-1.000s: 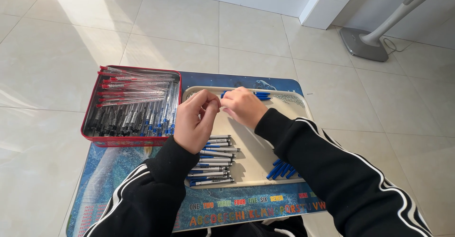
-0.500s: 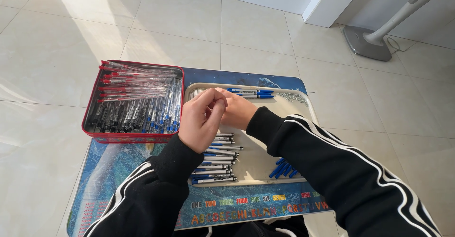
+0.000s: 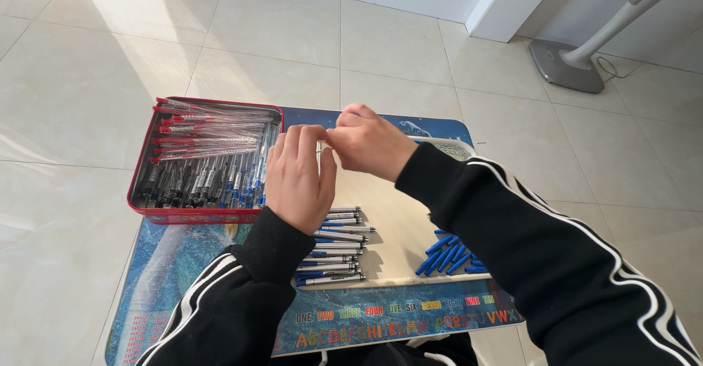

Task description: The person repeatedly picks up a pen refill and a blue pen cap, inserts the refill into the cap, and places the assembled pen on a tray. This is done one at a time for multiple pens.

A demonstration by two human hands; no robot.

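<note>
My left hand (image 3: 296,183) and my right hand (image 3: 366,143) meet fingertip to fingertip above a white tray (image 3: 403,219). Both pinch a thin clear pen (image 3: 320,148), almost wholly hidden by the fingers. Below my left hand, a row of several finished pens (image 3: 333,252) with blue and silver parts lies on the tray. A small heap of blue caps (image 3: 448,252) lies at the tray's right front, partly under my right sleeve. To the left stands a red tin (image 3: 139,190) full of clear pens with red, black and blue ends.
Tray and tin rest on a low blue table top (image 3: 395,322) printed with coloured letters along the front edge. Pale floor tiles surround it. A grey floor stand base (image 3: 560,62) with a cable sits at the back right, next to a white wall corner (image 3: 505,0).
My right hand came back from the far end of the tray toward the left hand. Both hands rose slightly and now pinch together. The view has shifted a little.
</note>
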